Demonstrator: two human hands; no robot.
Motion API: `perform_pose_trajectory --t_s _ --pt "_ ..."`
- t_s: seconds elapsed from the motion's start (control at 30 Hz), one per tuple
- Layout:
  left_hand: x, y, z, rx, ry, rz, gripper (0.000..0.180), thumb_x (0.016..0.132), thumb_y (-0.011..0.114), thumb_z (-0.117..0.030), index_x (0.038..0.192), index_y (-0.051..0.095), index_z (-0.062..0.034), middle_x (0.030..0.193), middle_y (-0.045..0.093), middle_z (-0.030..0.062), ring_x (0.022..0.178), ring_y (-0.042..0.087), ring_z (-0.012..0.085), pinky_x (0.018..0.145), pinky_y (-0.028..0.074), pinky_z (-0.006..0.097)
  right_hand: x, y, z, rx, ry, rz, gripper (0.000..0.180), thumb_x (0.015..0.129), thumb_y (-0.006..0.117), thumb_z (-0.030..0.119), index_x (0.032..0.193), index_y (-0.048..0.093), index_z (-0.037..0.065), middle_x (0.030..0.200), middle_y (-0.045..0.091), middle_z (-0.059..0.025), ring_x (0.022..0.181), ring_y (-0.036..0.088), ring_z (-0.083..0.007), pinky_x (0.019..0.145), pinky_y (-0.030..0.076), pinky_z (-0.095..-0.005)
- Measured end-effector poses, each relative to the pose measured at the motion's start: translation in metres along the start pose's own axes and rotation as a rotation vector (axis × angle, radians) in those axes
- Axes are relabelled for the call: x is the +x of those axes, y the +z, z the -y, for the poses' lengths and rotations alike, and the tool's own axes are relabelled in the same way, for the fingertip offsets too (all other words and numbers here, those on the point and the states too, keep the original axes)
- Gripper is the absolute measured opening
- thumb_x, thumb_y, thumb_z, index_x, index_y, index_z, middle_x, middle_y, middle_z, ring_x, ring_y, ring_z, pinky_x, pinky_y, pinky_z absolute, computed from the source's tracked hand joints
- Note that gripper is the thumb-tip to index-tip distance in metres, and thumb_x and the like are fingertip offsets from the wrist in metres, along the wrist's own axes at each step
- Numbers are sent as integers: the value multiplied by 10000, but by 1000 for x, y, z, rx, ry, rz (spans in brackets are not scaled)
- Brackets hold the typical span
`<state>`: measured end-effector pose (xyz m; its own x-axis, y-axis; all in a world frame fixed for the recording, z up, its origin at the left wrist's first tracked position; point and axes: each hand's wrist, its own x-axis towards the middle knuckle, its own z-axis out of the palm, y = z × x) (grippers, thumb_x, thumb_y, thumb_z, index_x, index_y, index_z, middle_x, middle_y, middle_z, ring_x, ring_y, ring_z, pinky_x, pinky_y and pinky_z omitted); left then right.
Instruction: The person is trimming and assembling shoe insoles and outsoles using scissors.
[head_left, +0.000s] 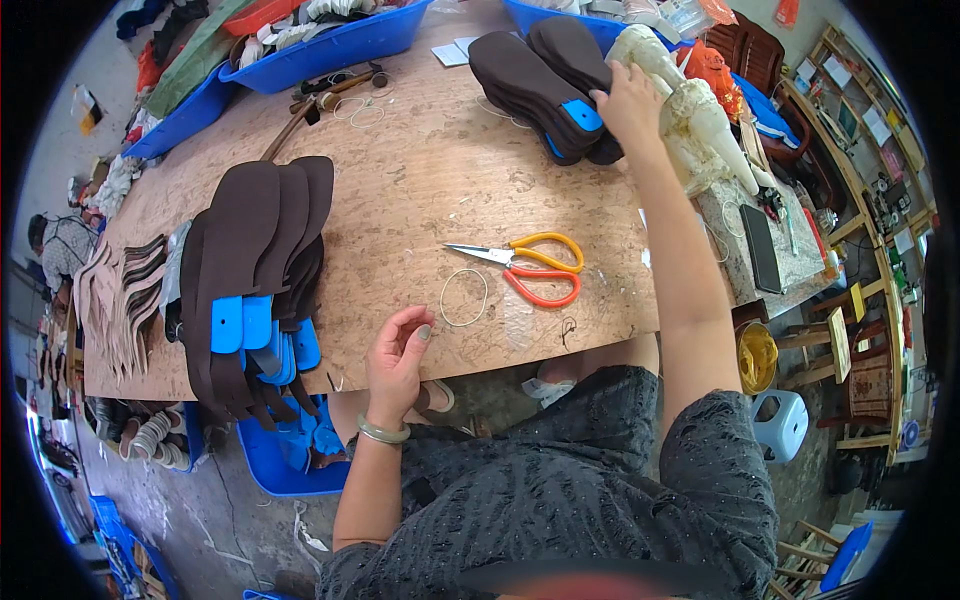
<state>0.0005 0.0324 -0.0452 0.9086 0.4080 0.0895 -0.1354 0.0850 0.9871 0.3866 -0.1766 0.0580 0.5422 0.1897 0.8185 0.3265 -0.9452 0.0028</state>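
My right hand (632,105) reaches to the far right of the table, fingers apart. Its thumb touches the edge of a stack of dark brown insole-shaped pieces (510,75), and its fingertips lie by white foot-shaped shoe lasts (708,122). A blue patch (582,115) shows on the stack's near end. My left hand (397,358) hovers at the table's front edge, holding nothing visible, its fingers loosely extended. Scissors (511,256) with yellow and red handles lie in the middle, beside a rubber band (486,290). At left, more brown insole-shaped pieces (240,235) with blue ends (227,325) overhang the front edge.
Beige strips (103,300) hang at the table's left end. Hammers (290,130) lie farther back. Blue tubs (330,52) of materials line the far edge. A black phone (760,248) lies at right, above a pale stool (781,425). Another person (66,245) bends at far left.
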Motion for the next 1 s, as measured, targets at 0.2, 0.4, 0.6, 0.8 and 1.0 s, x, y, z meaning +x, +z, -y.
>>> perform_pose_trajectory --t_s 0.2,0.4,0.6,0.8,1.0 --pt "-1 2 -2 -42 -15 9 249 924 568 -63 1165 555 -3 1061 622 56 1002 577 126 892 455 263 14 -1 -33 260 19 172 544 724 717 264 1216 576 80 1079 601 -155 1035 559 -337 891 457 -403" --pt "-9 -11 10 26 16 -23 414 916 577 -86 1297 434 -13 1163 559 100 1021 574 164 907 458 288 -43 -76 43 620 -116 65 627 699 739 185 1272 510 73 1033 593 -145 996 566 -310 849 470 -404" --pt "8 21 -72 -336 116 -94 520 888 618 -127 1330 370 -12 1219 513 123 963 600 180 839 500 299 -159 -199 113 1078 -211 347 754 638 788 107 1308 450 31 1091 566 -166 1017 560 -317 867 463 -387" --pt "-6 20 -83 -288 247 -266 211 867 618 -66 1065 579 -2 984 634 51 881 603 110 775 507 264 -184 -236 132 1544 118 832 721 710 763 126 1331 422 -8 1150 581 -148 1041 581 -229 864 479 -360" --pt "-39 33 -100 -231 223 -141 248 869 602 -42 1107 556 9 1010 634 68 878 624 131 755 533 264 -164 -212 156 2104 251 996 601 747 712 38 1283 452 -38 1099 597 -108 971 593 -163 864 488 -296"
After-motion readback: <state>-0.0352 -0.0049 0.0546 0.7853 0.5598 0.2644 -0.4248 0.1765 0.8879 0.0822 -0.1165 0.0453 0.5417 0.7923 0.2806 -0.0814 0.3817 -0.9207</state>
